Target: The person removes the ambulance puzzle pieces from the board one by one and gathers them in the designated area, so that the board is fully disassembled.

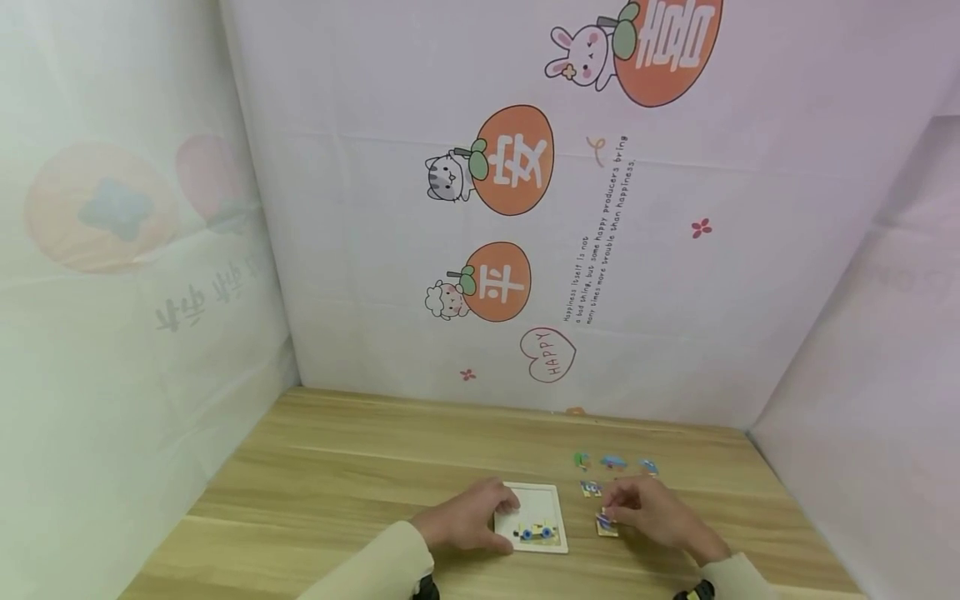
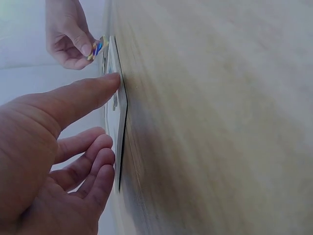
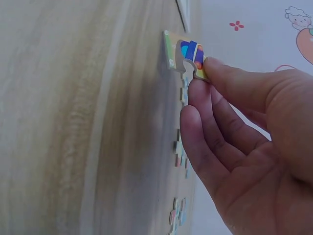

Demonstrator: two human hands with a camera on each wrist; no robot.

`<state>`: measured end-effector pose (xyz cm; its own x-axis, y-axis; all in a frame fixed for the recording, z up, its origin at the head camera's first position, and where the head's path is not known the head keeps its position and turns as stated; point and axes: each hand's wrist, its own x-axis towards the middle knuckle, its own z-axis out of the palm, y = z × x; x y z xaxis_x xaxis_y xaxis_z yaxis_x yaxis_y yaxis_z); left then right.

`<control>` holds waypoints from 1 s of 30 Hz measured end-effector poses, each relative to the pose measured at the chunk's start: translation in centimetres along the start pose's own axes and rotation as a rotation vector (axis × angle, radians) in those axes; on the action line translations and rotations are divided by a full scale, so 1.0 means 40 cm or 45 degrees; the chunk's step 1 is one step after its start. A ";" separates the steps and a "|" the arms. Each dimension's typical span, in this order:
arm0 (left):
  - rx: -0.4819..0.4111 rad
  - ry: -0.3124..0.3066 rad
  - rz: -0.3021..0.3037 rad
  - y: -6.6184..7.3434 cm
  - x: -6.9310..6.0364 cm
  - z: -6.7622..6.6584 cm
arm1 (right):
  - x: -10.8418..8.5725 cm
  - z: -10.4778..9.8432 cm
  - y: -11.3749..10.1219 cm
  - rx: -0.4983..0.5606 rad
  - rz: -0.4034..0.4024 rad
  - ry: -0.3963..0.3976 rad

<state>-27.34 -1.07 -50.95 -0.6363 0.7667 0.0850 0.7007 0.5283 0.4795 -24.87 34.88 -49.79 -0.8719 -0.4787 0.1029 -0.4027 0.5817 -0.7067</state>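
Note:
In the head view my left hand (image 1: 465,518) rests at the left side of a white puzzle tray (image 1: 561,515), thumb extended near its lower corner. In the left wrist view its thumb (image 2: 93,95) touches the tray edge, and the other fingers bend loosely beside it. Joined puzzle pieces (image 1: 538,533) with blue wheels lie along the tray's near side. To the tray's right, my right hand (image 1: 654,510) pinches a jigsaw piece (image 3: 192,53) between thumb and fingers. That piece has blue, orange and green printing and is tilted above the wooden table.
Several loose jigsaw pieces lie beyond the right hand, among them a green one (image 1: 582,460), a blue one (image 1: 613,461) and a patterned one (image 1: 591,489). The wooden table (image 1: 360,483) meets a printed white cloth wall (image 1: 375,250) at its back edge.

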 end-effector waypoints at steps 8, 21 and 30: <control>0.000 -0.020 -0.020 0.013 0.002 -0.004 | 0.016 0.015 0.017 -0.073 -0.021 0.040; 0.028 -0.054 -0.066 0.015 0.011 -0.005 | 0.036 0.021 -0.013 -0.155 0.053 0.022; 0.037 -0.056 -0.095 0.022 0.008 -0.010 | 0.079 0.028 -0.107 -0.229 -0.055 -0.110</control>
<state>-27.07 -0.49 -50.14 -0.6728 0.7397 0.0110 0.6611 0.5945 0.4577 -25.58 30.15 -47.25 -0.8289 -0.5557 0.0642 -0.4889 0.6638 -0.5659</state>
